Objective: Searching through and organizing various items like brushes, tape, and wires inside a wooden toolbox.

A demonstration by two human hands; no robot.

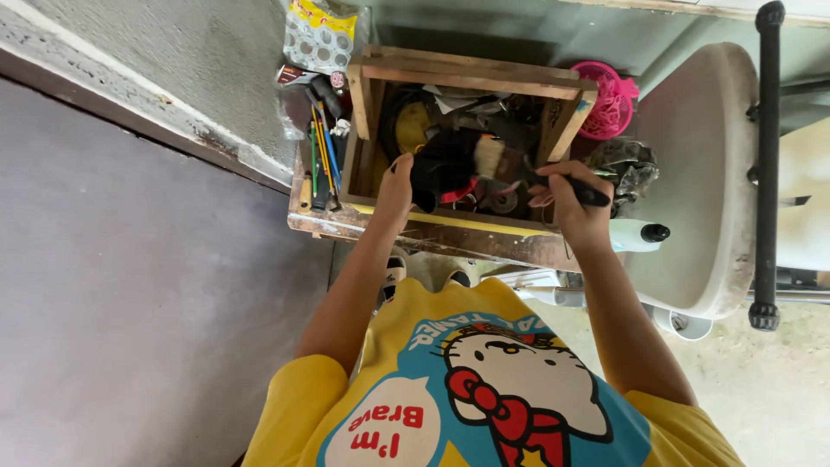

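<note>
My right hand point(566, 201) grips a paintbrush point(527, 171) by its black handle, bristles over the wooden crate point(367, 104) at upper centre of the frame. My left hand point(395, 188) reaches into the crate, fingers curled on a black object point(441, 169); its grip cannot be determined.

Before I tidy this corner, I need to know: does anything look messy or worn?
Yes. The wooden crate is crammed with jumbled tools, and the shelf beneath it has a chipped, paint-stained edge. The right hand holds a paintbrush over the jumble.
</note>
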